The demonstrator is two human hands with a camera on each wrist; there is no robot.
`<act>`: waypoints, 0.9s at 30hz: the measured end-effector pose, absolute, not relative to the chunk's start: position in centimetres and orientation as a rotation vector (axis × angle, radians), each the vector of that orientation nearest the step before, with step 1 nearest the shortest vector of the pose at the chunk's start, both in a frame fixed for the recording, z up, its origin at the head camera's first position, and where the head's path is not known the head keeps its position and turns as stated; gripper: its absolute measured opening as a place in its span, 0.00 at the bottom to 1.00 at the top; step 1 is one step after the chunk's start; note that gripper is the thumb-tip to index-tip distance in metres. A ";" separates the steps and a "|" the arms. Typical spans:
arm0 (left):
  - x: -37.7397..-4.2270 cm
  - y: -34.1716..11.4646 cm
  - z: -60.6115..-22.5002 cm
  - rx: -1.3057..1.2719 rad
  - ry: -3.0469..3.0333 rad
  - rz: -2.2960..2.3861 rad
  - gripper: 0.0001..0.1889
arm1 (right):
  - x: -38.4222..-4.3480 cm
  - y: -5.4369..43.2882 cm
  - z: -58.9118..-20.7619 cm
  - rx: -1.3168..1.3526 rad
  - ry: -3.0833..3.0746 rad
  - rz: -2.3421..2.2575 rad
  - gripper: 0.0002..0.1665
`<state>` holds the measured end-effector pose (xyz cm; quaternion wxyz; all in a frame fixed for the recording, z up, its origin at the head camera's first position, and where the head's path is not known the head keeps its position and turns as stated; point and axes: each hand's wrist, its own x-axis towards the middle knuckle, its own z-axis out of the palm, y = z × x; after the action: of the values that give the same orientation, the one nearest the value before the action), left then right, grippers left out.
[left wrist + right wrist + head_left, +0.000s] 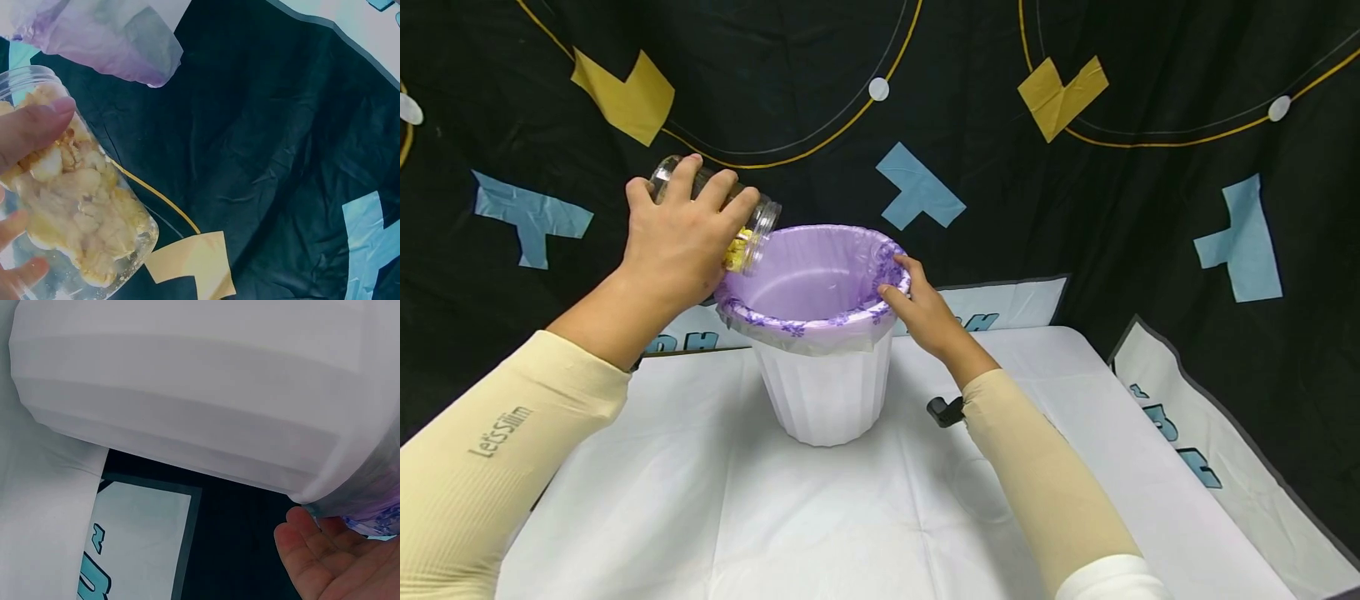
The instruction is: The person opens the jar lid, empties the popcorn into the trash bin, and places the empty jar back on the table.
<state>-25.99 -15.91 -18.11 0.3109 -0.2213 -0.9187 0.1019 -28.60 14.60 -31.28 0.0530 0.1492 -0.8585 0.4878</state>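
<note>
My left hand (681, 229) grips a clear plastic jar (766, 218), tilted with its open mouth down toward the left rim of a bin. In the left wrist view the jar (94, 212) shows pale yellow, popcorn-like pieces (87, 181) inside, and my thumb lies across it near the neck. The white ribbed trash bin (827, 392) stands upright, lined with a purple flowered bag (797, 275) folded over its rim. My right hand (928, 312) holds the bin's right rim. From the right wrist, its fingers (306, 550) show against the outside, just under the rim.
A white cloth covers the table (820, 517). Behind it hangs a black curtain (805, 92) with yellow and blue taped shapes. White lettered panels (1210, 450) line the back and right. A black wrist mount (943, 412) sticks out from the right sleeve.
</note>
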 end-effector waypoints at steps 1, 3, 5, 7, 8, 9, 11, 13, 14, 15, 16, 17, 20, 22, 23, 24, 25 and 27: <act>-26.0 -15.9 -18.1 -0.586 -2.425 0.277 0.54 | -28.6 14.6 -31.3 0.455 -2.608 1.482 0.44; -26.0 -15.9 -18.1 -0.586 -2.429 0.286 0.55 | -28.7 14.6 -31.4 0.456 -2.609 1.479 0.44; -26.0 -15.9 -18.1 -0.582 -2.436 0.291 0.56 | -28.8 14.6 -31.4 0.456 -2.611 1.475 0.44; -26.1 -15.8 -18.1 -0.577 -2.442 0.291 0.56 | -28.8 14.6 -31.4 0.457 -2.609 1.476 0.44; -26.1 -15.8 -18.1 -0.576 -2.445 0.289 0.56 | -28.8 14.6 -31.4 0.457 -2.608 1.476 0.44; -26.1 -15.8 -18.1 -0.574 -2.448 0.287 0.56 | -28.8 14.6 -31.4 0.458 -2.606 1.478 0.44; -26.1 -15.8 -18.1 -0.573 -2.451 0.282 0.55 | -28.7 14.6 -31.4 0.461 -2.602 1.483 0.44; -26.1 -15.8 -18.2 -0.573 -2.454 0.279 0.55 | -28.7 14.5 -31.3 0.462 -2.599 1.488 0.44; -26.1 -15.8 -18.2 -0.574 -2.452 0.278 0.55 | -28.7 14.5 -31.3 0.463 -2.597 1.492 0.44; -26.0 -15.8 -18.2 -0.576 -2.451 0.277 0.55 | -28.6 14.5 -31.3 0.465 -2.596 1.496 0.44; -26.0 -15.8 -18.2 -0.576 -2.450 0.277 0.55 | -28.6 14.5 -31.3 0.465 -2.596 1.499 0.44; -26.0 -15.8 -18.2 -0.576 -2.450 0.277 0.55 | -28.6 14.5 -31.2 0.464 -2.596 1.502 0.44; -26.1 -15.8 -18.3 -0.582 -2.447 0.280 0.55 | -28.5 14.5 -31.2 0.461 -2.597 1.511 0.44; -26.1 -15.8 -18.4 -0.589 -2.443 0.283 0.55 | -28.5 14.5 -31.2 0.457 -2.601 1.513 0.44; -26.1 -15.8 -18.4 -0.594 -2.439 0.285 0.55 | -28.5 14.5 -31.2 0.455 -2.601 1.513 0.44; -26.1 -15.8 -18.5 -0.601 -2.432 0.288 0.55 | -28.5 14.5 -31.2 0.455 -2.603 1.512 0.44; -26.1 -15.8 -18.5 -0.605 -2.428 0.293 0.55 | -28.5 14.5 -31.2 0.453 -2.605 1.509 0.44; -26.1 -15.8 -18.6 -0.614 -2.416 0.298 0.56 | -28.6 14.5 -31.2 0.452 -2.608 1.507 0.44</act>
<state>-26.07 -15.83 -18.57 0.3105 -0.2324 -0.9148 0.1130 -28.58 14.54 -31.25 0.0478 0.1483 -0.8553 0.4942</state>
